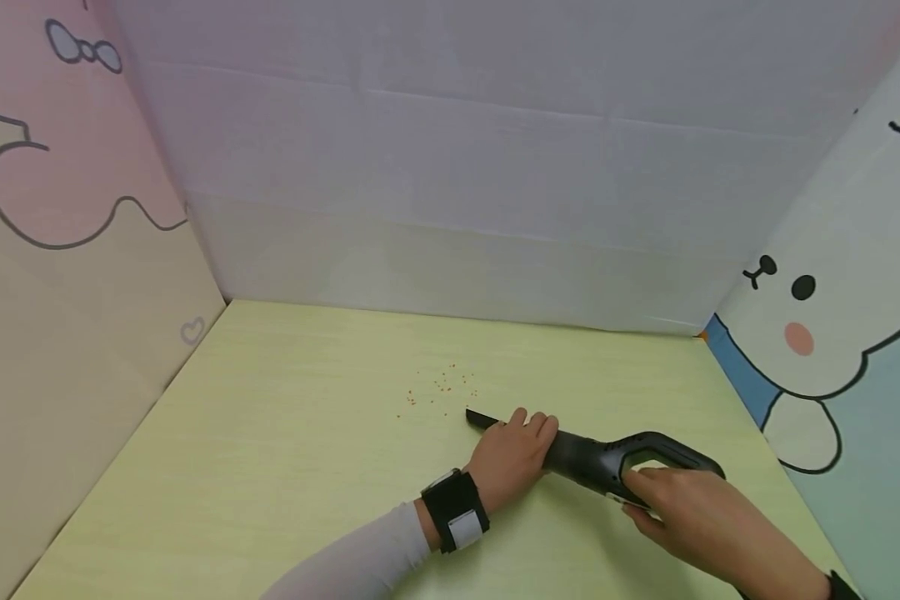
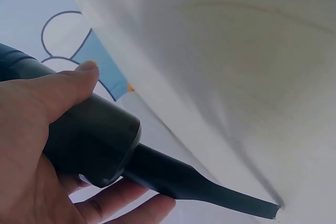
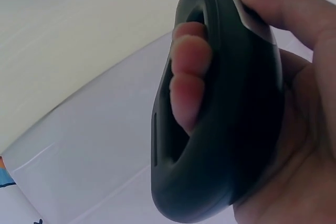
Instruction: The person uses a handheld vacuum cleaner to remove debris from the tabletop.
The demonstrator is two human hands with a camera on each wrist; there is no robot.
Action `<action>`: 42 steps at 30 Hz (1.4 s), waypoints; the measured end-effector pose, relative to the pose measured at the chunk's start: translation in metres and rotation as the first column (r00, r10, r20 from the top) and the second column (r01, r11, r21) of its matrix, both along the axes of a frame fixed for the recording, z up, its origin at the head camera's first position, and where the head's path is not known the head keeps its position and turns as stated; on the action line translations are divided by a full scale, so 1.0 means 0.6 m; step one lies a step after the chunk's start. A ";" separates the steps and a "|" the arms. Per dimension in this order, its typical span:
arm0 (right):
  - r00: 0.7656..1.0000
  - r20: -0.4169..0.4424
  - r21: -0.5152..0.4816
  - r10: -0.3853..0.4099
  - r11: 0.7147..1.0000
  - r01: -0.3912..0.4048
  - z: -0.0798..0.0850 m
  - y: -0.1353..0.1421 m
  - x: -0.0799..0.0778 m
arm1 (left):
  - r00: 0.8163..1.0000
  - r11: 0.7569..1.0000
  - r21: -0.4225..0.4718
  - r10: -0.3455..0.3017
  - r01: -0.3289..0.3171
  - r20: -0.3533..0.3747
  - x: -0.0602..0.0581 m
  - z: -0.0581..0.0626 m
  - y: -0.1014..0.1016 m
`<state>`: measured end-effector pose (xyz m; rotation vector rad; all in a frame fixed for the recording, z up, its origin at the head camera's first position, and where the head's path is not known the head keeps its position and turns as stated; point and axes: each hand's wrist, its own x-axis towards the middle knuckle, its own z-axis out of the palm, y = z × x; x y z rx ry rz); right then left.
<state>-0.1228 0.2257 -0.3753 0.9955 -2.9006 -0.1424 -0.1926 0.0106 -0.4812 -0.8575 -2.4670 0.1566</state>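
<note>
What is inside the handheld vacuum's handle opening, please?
In the right wrist view, fingertips of the right hand show there; the handle hides where those fingers wrap behind it.

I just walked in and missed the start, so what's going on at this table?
A person is holding a black plastic device, apparently a handheld vacuum, with both hands over a pale yellow-green table. The right hand grips its looped handle, while the left hand holds it near the narrow black nozzle. Tiny orange crumbs lie scattered near the nozzle's tip, mostly farther back and to the left in the head view.
</note>
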 end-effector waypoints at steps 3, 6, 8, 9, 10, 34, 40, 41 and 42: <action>0.999 -0.027 0.003 -0.018 1.000 0.018 0.000 0.001 -0.001 | 1.000 1.000 0.005 -0.009 0.009 -0.001 -0.009 0.001 0.005; 0.998 -0.041 0.014 -0.046 0.999 0.047 0.001 0.002 -0.005 | 1.000 1.000 -0.002 -0.022 0.022 -0.007 -0.020 0.002 0.012; 0.997 -0.045 0.018 -0.056 0.998 0.057 0.001 0.002 -0.009 | 1.000 1.000 -0.015 -0.025 0.025 -0.004 -0.029 0.002 0.016; 0.997 -0.050 0.019 -0.055 0.998 0.056 0.001 0.003 -0.012 | 1.000 1.000 -0.021 -0.023 0.023 -0.001 -0.033 0.002 0.017; 0.997 -0.053 0.022 -0.058 0.998 0.059 0.001 0.003 -0.015 | 1.000 0.999 -0.026 -0.020 0.020 0.002 -0.038 0.001 0.018; 0.998 -0.048 -0.009 0.038 0.999 -0.038 0.002 -0.027 -0.041 | 0.998 1.000 -0.018 0.016 -0.017 -0.053 -0.050 -0.009 -0.026; 0.992 -0.124 -0.009 0.014 1.000 -0.015 0.000 -0.032 -0.046 | 1.000 1.000 -0.004 0.008 -0.008 -0.030 -0.071 -0.008 -0.015; 0.991 -0.135 -0.009 0.008 1.000 -0.009 0.000 -0.032 -0.047 | 1.000 1.000 -0.005 0.006 -0.006 -0.025 -0.076 -0.009 -0.012; 0.990 -0.139 -0.009 0.002 1.000 -0.003 -0.001 -0.032 -0.048 | 1.000 1.000 -0.006 0.002 -0.002 -0.020 -0.080 -0.009 -0.009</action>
